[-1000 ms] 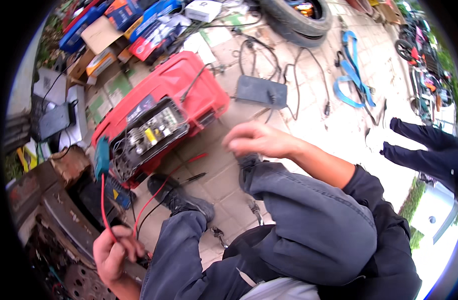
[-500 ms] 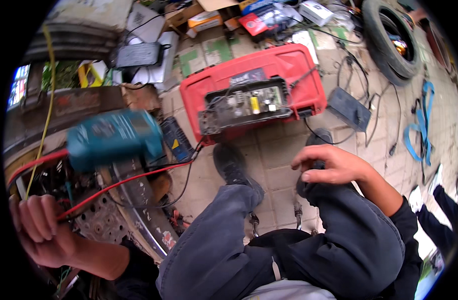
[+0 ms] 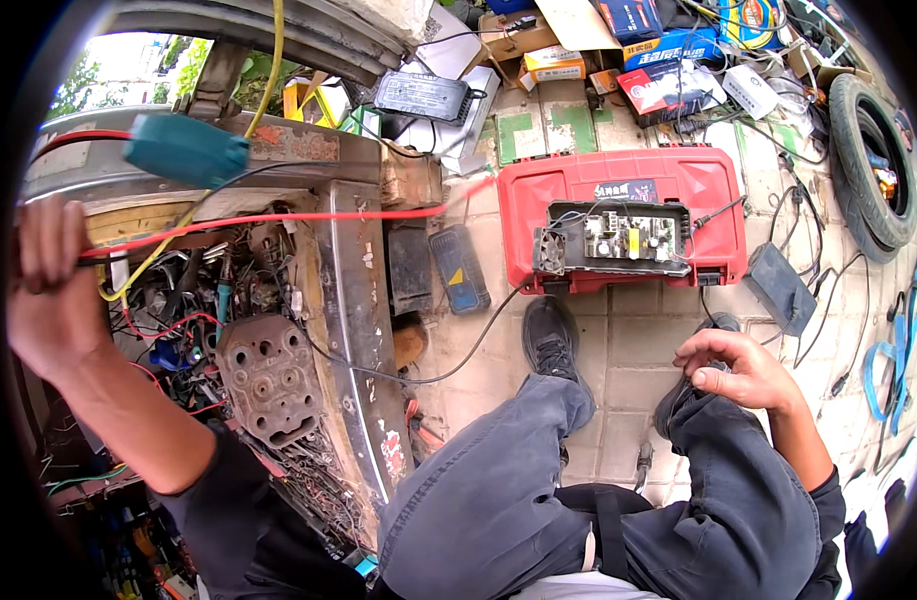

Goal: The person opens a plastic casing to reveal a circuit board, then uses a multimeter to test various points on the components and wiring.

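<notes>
At the far left, my left hand (image 3: 50,285) is closed around a red cable (image 3: 308,216). The cable runs rightward from my fingers, and its far end hangs near a red toolbox (image 3: 538,255). Beyond this hand is a blurred teal box-shaped device (image 3: 186,152) with red and black leads at its left end. My right hand (image 3: 736,368) rests over my right knee, fingers loosely curled and apart, with nothing visible in it. On the red toolbox lies an opened black case with an exposed circuit board (image 3: 633,238).
Left of my legs, a metal-edged bench (image 3: 353,330) holds a metal block with holes (image 3: 270,380), among wires and tools. A blue-black meter (image 3: 459,270) lies beside it. Ahead are a black adapter (image 3: 423,95) and boxes; rightward, a flat black box (image 3: 781,290), tyre (image 3: 868,165) and blue strap (image 3: 890,360).
The view has turned left. My left hand has moved farther forward with the red cable, which now stretches straighter. The teal device is farther away. My right hand stays by the knee, fingers slightly more curled.
</notes>
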`<state>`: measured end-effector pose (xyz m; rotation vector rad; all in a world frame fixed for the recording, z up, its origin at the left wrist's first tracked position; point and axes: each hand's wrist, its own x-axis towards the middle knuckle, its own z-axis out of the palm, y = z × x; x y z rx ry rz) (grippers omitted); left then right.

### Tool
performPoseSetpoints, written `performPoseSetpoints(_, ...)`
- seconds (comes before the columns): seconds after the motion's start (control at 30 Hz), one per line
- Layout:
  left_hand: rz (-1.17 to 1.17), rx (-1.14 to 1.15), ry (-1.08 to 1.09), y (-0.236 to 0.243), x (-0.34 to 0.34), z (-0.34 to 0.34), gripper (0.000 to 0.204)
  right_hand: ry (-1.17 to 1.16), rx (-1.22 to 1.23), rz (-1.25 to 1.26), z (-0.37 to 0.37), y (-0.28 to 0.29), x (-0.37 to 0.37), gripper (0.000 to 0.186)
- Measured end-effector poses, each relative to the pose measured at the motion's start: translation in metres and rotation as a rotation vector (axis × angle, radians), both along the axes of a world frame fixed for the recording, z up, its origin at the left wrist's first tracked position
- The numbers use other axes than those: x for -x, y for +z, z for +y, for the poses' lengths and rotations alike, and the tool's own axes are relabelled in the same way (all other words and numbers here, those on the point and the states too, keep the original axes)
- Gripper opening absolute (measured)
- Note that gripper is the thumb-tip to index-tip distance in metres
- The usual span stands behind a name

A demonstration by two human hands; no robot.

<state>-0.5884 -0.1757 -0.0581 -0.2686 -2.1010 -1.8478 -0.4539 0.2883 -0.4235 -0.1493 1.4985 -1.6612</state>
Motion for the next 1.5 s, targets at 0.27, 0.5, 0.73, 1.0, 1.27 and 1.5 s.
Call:
performPoseSetpoints(0.27,-0.509,-0.026,-0.069,-0.231,0.002,0.016,0.028,-0.037,-0.029,0.017,0.012,-0.009,-0.009,0.032)
performPoseSetpoints(0.5,-0.597,0.299,0.107,-0.341,-0.005,-0.001,0.028,0.026,-0.138,0.145,0.011,-0.011,-0.004,0.034)
performPoseSetpoints(0.73,-0.845,0.981,0.042,-0.431,-0.062,-0.033,0.031,-0.168,-0.422,0.544,0.003,-0.022,0.019,0.030)
performPoseSetpoints(1.0,-0.456,1.339,0.031,-0.440,-0.079,-0.011,0.039,-0.187,-0.523,0.757,-0.010,-0.034,0.021,0.026)
performPoseSetpoints(1.27,-0.449,0.682,-0.493,-0.392,-0.041,0.118,0.118,-0.253,-0.801,1.285,-0.022,-0.075,0.041,0.031)
performPoseSetpoints(1.5,-0.543,0.555,-0.443,-0.416,-0.044,0.108,0.102,-0.224,-0.678,1.346,-0.018,-0.082,0.056,0.022)
